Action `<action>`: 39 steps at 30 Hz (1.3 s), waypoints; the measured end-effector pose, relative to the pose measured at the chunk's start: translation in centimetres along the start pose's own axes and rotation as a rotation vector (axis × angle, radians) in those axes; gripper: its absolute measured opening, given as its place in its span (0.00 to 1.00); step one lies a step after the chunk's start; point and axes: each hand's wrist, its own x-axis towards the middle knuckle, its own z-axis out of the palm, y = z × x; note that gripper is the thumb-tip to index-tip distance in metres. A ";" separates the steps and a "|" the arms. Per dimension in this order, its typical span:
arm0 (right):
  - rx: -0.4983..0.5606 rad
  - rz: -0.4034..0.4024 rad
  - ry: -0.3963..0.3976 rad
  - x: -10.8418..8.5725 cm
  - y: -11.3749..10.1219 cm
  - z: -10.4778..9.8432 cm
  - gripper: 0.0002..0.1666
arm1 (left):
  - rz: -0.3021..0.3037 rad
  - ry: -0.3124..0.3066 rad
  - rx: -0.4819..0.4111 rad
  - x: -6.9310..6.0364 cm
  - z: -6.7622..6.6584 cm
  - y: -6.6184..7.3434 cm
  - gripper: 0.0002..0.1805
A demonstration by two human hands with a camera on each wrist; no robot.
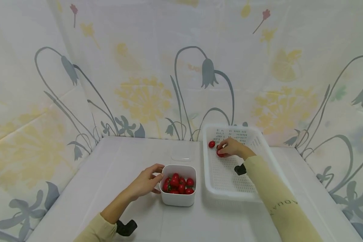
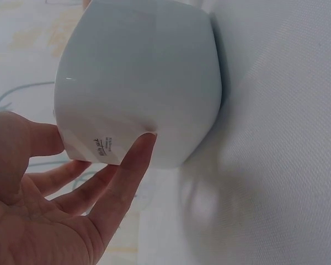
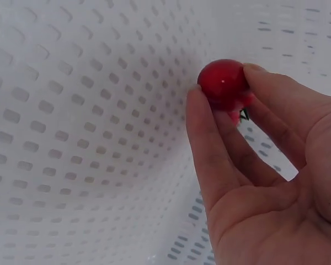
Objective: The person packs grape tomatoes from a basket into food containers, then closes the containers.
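In the head view, a white square container [image 1: 178, 200] holds several cherry tomatoes [image 1: 174, 181]. My left hand [image 1: 146, 181] is at its left side; in the left wrist view, extended fingertips [image 2: 140, 146] touch the outer wall by a small printed label. Over the white perforated basket [image 1: 210, 181] to the right, my right hand [image 1: 234, 148] pinches a red cherry tomato [image 3: 223, 83] between thumb and fingers. Another cherry tomato [image 1: 211, 144] lies in the basket just left of that hand. Behind the held one, a further red fruit with a green stem is mostly hidden.
A clear, thin-edged lid-like piece [image 1: 181, 159] lies on the white table [image 1: 124, 151] behind the container. Patterned cloth [image 1: 145, 67] rises behind and at both sides. The basket's raised walls surround the right hand.
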 end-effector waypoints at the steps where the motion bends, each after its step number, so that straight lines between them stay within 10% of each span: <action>1: 0.020 -0.007 -0.009 -0.1 0.0 0.0 0.17 | 0.000 0.000 0.002 0.0 0.0 0.0 0.20; 39: 0.272 -0.141 -0.091 -6.5 -3.9 0.5 0.22 | 0.009 -0.003 0.010 0.2 0.0 -0.2 0.20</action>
